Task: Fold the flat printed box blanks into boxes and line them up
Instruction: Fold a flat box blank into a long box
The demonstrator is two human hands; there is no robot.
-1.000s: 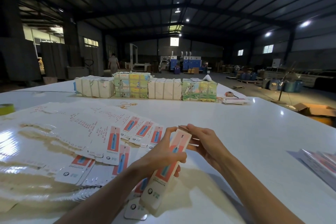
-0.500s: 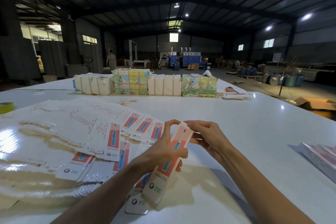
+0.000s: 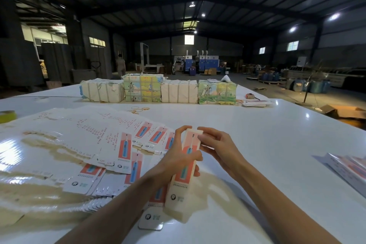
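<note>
Closing the top end of a box (image 3: 184,174), held tilted just right of the blanks (image 3: 111,148) above the desk (image 3: 267,144), with fingers of the left hand (image 3: 176,158) curled round its middle and those of the right hand (image 3: 219,147) pinching the end flap; next, likely, tucking that flap home before lining up.

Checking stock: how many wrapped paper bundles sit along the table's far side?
4: cream bundle leftmost, yellow-green printed bundle, second cream bundle, green printed bundle rightmost. More may hide behind.
</note>
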